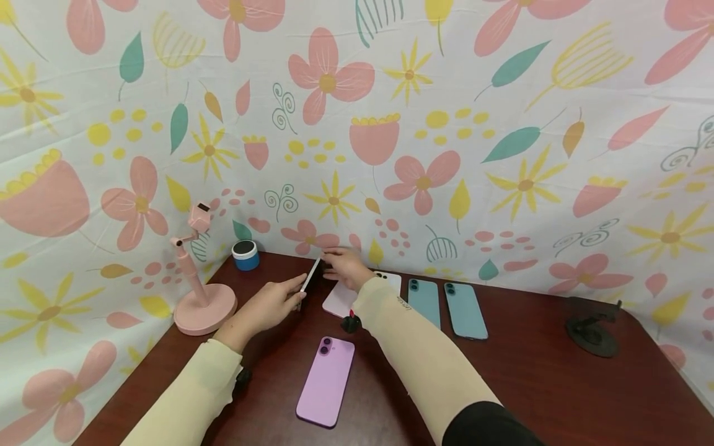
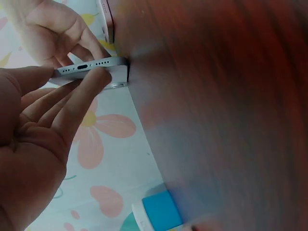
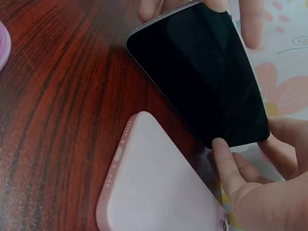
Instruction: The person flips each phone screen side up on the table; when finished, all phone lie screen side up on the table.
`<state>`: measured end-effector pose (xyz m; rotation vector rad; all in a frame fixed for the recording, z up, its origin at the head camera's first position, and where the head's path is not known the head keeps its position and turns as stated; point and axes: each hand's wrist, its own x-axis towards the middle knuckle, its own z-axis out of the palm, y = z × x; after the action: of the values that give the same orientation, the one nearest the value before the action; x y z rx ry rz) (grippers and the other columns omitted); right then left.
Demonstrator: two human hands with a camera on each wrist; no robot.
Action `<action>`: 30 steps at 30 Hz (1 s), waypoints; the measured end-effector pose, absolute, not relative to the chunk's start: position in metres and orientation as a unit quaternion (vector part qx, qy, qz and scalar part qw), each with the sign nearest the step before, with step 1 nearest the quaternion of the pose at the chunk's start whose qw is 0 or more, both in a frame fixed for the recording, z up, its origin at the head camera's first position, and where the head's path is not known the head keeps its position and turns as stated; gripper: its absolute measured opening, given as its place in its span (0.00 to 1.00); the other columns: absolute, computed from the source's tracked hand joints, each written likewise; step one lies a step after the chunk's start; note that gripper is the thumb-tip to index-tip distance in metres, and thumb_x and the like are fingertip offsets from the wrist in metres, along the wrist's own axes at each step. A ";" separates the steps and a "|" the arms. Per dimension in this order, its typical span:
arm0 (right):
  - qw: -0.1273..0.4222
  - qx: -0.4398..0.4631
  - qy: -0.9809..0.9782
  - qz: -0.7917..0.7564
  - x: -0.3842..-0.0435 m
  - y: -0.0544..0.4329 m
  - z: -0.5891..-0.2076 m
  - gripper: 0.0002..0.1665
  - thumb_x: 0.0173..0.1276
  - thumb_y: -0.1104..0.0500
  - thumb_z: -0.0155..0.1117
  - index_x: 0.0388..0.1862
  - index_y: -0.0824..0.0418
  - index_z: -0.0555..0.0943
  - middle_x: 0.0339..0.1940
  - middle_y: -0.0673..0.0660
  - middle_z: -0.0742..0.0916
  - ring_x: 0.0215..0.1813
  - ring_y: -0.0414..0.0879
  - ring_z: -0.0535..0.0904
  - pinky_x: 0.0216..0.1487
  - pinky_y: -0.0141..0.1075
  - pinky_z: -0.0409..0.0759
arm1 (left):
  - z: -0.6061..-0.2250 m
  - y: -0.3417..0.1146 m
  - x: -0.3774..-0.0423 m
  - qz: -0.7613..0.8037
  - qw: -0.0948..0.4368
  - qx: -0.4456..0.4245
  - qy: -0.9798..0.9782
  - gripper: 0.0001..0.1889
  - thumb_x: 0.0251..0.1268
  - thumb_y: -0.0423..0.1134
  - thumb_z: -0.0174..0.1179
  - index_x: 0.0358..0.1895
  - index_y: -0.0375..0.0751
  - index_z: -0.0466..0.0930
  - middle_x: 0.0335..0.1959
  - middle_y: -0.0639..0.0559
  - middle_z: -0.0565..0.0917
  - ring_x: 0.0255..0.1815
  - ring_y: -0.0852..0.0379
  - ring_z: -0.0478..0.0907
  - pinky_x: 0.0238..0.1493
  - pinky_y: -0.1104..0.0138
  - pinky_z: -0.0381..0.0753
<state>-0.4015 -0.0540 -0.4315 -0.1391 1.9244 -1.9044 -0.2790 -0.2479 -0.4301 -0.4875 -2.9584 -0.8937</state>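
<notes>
Both hands hold a phone (image 1: 311,275) tilted up on its edge near the back of the table, its black screen (image 3: 197,82) turned to the right. My left hand (image 1: 273,303) pinches its near end, where the charging port (image 2: 83,67) shows between thumb and fingers in the left wrist view. At the far end, my right hand (image 1: 347,267) grips the corners, one finger on the screen and others behind. Beside it lies a pale pink phone (image 3: 149,178), back up, partly under my right hand in the head view. A purple phone (image 1: 326,381) lies back up nearer me.
Two light blue phones (image 1: 424,300) lie back up at the right, beside a whitish phone (image 1: 393,282) partly covered by my sleeve. A pink stand (image 1: 205,310) and a blue jar (image 1: 245,255) stand at left. A black holder (image 1: 592,337) sits far right. Floral cloth (image 1: 329,142) hangs behind.
</notes>
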 end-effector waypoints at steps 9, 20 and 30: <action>0.206 -0.081 0.723 -0.654 -0.400 -0.057 -0.435 0.28 0.90 0.59 0.42 0.84 0.59 0.68 0.86 0.67 0.67 0.84 0.67 0.66 0.80 0.55 0.74 | -0.424 -0.249 -0.273 -0.175 0.097 -0.170 -0.965 0.22 0.80 0.34 0.60 0.72 0.31 0.78 0.58 0.36 0.90 0.53 0.44 0.91 0.55 0.51 0.90; 0.193 -0.098 0.761 -0.612 -0.399 -0.058 -0.437 0.29 0.88 0.65 0.41 0.83 0.62 0.68 0.84 0.66 0.71 0.83 0.63 0.68 0.77 0.55 0.77 | -0.425 -0.252 -0.275 -0.152 0.103 -0.164 -0.969 0.25 0.73 0.32 0.68 0.70 0.30 0.79 0.52 0.38 0.87 0.47 0.47 0.87 0.52 0.51 0.89; 0.196 -0.083 0.760 -0.613 -0.404 -0.061 -0.437 0.24 0.87 0.65 0.49 0.77 0.65 0.73 0.78 0.66 0.77 0.82 0.60 0.72 0.75 0.52 0.80 | -0.424 -0.258 -0.279 -0.138 0.081 -0.153 -0.975 0.30 0.70 0.33 0.71 0.72 0.27 0.77 0.53 0.37 0.86 0.42 0.52 0.87 0.46 0.57 0.89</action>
<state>-0.4044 -0.0606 -0.4368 -0.2333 2.1305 -1.7187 -0.2787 -0.2579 -0.4237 -0.4575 -2.9149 -0.4130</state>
